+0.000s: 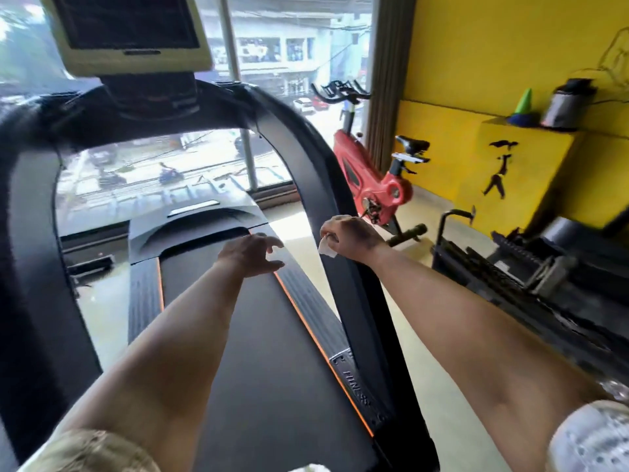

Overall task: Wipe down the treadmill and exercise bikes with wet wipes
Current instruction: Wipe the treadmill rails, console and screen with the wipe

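I stand on a black treadmill (258,335) with orange strips along its belt and a screen console (129,32) up front. My right hand (347,236) rests on the treadmill's right upright rail (326,185), closed around a small white wet wipe (326,249) that pokes out below the fingers. My left hand (252,253) hovers above the belt's right edge with its fingers spread and nothing in it. A red exercise bike (371,178) with black handlebars stands beyond the rail by the window.
Big windows run across the front. A yellow wall and a yellow ledge (531,131) holding a green cone and a jug lie to the right. A black weight rack (531,264) stands on the floor at the right, close to the treadmill.
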`<state>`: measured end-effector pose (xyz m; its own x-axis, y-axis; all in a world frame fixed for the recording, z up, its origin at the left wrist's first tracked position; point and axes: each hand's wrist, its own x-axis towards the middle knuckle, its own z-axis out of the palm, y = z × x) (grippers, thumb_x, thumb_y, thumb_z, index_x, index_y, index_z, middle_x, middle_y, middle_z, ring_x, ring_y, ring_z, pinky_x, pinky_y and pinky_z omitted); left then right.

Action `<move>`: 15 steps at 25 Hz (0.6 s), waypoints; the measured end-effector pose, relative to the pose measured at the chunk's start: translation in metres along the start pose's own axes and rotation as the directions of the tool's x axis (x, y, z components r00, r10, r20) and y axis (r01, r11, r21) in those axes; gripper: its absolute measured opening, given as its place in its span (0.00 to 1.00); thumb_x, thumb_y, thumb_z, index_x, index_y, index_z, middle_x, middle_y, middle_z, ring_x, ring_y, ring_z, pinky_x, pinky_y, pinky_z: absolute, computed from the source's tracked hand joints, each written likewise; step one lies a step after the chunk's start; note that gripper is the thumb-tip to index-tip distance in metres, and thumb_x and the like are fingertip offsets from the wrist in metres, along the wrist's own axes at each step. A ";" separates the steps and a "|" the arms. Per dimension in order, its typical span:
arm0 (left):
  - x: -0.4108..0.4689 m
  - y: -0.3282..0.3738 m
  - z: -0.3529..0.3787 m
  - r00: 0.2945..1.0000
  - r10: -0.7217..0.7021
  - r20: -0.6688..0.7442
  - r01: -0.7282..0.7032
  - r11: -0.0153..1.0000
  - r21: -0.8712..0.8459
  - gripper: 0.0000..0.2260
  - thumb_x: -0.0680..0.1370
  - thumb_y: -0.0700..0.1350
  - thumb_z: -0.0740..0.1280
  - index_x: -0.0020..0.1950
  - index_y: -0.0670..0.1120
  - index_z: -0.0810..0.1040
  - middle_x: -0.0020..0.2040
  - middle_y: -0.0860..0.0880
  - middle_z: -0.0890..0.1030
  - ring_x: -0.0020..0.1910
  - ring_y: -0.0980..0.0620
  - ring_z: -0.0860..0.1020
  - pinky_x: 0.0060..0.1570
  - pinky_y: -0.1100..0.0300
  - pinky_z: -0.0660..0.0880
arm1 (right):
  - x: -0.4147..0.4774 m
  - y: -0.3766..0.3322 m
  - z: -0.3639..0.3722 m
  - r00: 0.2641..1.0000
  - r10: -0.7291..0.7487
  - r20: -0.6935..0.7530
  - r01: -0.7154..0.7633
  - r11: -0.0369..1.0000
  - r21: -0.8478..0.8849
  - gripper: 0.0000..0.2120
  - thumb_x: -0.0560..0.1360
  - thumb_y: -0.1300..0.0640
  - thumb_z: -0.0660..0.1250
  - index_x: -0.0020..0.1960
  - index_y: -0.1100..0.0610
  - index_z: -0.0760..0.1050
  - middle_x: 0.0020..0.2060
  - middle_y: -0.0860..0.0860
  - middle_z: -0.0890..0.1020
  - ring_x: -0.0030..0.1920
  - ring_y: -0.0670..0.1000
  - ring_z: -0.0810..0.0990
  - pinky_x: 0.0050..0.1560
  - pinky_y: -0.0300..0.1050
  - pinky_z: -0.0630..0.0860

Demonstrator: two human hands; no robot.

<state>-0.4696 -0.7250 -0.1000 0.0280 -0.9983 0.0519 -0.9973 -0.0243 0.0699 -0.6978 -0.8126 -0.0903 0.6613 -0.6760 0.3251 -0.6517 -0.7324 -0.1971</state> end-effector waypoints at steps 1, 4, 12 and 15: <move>0.004 -0.006 -0.002 1.000 -0.025 -0.002 0.025 1.000 -0.005 0.22 0.75 0.63 0.67 0.68 0.61 0.73 0.61 0.57 0.78 0.61 0.52 0.77 0.56 0.55 0.76 | 0.012 0.000 0.002 0.999 -0.029 -0.012 0.029 1.000 0.006 0.12 0.74 0.60 0.62 0.53 0.57 0.80 0.53 0.54 0.82 0.54 0.57 0.80 0.52 0.45 0.72; 0.011 -0.024 -0.010 0.996 -0.089 -0.022 0.088 0.996 -0.019 0.22 0.75 0.63 0.67 0.68 0.61 0.73 0.62 0.57 0.78 0.61 0.52 0.76 0.56 0.54 0.75 | 0.047 -0.008 0.007 0.997 -0.080 -0.012 0.081 0.996 0.045 0.11 0.74 0.59 0.62 0.53 0.57 0.80 0.52 0.54 0.82 0.54 0.57 0.80 0.53 0.46 0.74; 0.028 -0.081 -0.034 0.970 -0.243 -0.029 0.241 0.970 -0.042 0.22 0.75 0.61 0.68 0.69 0.62 0.72 0.61 0.59 0.78 0.61 0.54 0.76 0.55 0.56 0.74 | 0.126 -0.035 0.028 0.986 -0.161 0.038 0.157 0.983 0.090 0.12 0.77 0.59 0.60 0.54 0.57 0.80 0.53 0.53 0.81 0.54 0.57 0.78 0.52 0.41 0.69; 0.047 -0.119 -0.030 0.964 -0.266 0.014 0.266 0.964 -0.027 0.23 0.75 0.61 0.68 0.69 0.61 0.73 0.61 0.58 0.78 0.60 0.53 0.77 0.57 0.54 0.75 | 0.165 -0.039 0.042 0.980 -0.193 0.054 0.187 0.978 0.096 0.12 0.76 0.59 0.60 0.54 0.56 0.80 0.55 0.53 0.81 0.54 0.56 0.79 0.53 0.42 0.70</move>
<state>-0.3472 -0.7679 -0.0761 0.2908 -0.9566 0.0172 -0.9517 -0.2874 0.1079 -0.5477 -0.8993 -0.0677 0.7936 -0.5255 0.3067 -0.4779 -0.8504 -0.2202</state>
